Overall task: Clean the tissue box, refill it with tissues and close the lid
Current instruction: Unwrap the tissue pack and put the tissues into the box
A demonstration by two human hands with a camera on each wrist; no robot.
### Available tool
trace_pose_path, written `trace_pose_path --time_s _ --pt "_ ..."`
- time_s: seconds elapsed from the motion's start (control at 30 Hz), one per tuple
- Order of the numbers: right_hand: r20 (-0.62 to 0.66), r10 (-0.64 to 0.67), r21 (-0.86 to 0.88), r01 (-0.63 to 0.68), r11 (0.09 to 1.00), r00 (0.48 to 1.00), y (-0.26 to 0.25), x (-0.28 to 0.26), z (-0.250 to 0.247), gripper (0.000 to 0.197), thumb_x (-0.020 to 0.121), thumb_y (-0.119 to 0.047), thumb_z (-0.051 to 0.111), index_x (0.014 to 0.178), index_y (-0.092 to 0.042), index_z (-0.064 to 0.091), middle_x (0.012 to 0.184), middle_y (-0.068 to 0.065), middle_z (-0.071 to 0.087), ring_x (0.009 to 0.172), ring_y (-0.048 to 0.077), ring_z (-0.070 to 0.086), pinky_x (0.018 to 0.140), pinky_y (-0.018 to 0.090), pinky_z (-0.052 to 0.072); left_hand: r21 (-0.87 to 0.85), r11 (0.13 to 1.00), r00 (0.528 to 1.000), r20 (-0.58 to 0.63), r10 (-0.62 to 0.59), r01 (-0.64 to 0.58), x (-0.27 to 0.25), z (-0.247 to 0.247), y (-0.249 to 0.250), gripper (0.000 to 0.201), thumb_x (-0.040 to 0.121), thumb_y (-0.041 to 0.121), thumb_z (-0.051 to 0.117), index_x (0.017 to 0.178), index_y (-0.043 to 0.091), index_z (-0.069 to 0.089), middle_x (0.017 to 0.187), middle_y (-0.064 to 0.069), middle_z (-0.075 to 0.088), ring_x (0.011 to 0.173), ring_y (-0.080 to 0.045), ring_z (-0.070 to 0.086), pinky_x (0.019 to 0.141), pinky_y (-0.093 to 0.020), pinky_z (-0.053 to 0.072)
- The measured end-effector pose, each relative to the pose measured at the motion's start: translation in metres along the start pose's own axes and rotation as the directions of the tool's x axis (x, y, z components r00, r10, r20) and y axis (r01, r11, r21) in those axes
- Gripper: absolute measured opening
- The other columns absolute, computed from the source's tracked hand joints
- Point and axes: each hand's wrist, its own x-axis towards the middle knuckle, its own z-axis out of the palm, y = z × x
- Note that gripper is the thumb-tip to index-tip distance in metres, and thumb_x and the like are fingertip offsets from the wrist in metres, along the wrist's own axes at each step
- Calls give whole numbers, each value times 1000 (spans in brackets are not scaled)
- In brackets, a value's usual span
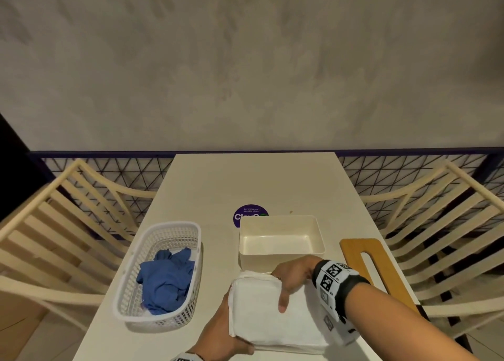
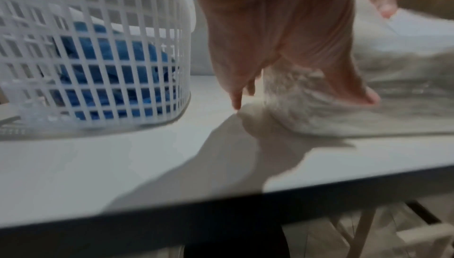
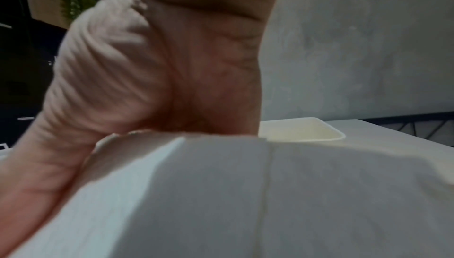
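An empty cream tissue box (image 1: 281, 240) stands open on the white table (image 1: 218, 186), its rim (image 3: 302, 130) also showing in the right wrist view. In front of it lies a thick stack of white tissues (image 1: 270, 314). My left hand (image 1: 221, 333) grips the stack's left edge from below, thumb and fingers pinching it (image 2: 294, 91). My right hand (image 1: 291, 278) holds the stack's far right corner, thumb (image 3: 81, 126) pressed on top of the tissues (image 3: 270, 194). The wooden lid (image 1: 373, 268) with its slot lies right of the box.
A white plastic basket (image 1: 161, 270) holding a crumpled blue cloth (image 1: 166, 284) sits left of the stack, and shows close by (image 2: 98, 68) in the left wrist view. A purple round sticker (image 1: 246, 213) lies behind the box. Cream slatted chairs (image 1: 62, 237) flank the table.
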Motion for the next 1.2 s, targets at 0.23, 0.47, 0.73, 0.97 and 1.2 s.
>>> trace_pose_path --time_s 0.23,0.47,0.73,0.97,1.2 --pt "-73 -123 29 126 992 990 4 -12 -2 50 72 -9 78 117 -18 57 115 -3 65 106 17 59 88 24 44 -137 986 986 -124 -113 96 -18 -34 23 155 29 70 80 145 27 -14 139 19 4 135 -5 10 118 -38 13" --pt "-97 -191 79 199 977 977 -5 -35 -16 52 73 -10 77 118 -26 55 106 -10 62 97 12 58 85 20 44 -371 928 996 -87 3 -36 4 -42 61 123 35 57 86 136 17 28 129 3 51 118 -16 52 86 -18 48" --pt "-87 -213 196 226 954 973 3 -42 -16 60 75 -4 75 125 -27 52 113 -5 64 105 16 60 93 27 47 -507 861 997 -33 -63 38 6 -48 60 111 33 55 87 128 18 43 121 -2 62 109 -18 62 91 -32 52" --pt "-48 -243 250 247 936 969 8 -43 -21 46 76 -1 74 109 -29 58 102 -8 66 97 14 63 83 20 52 -587 801 991 119 -60 119 2 -49 70 66 45 31 85 106 18 61 101 -1 75 98 -18 69 78 -28 55" --pt "-59 -237 355 242 903 970 12 -49 -26 41 79 2 70 108 -24 57 101 -9 67 91 9 65 74 17 54 -566 823 990 -140 -28 -57 8 -64 83 78 46 26 83 118 14 54 112 -11 69 102 -27 66 86 -40 55"
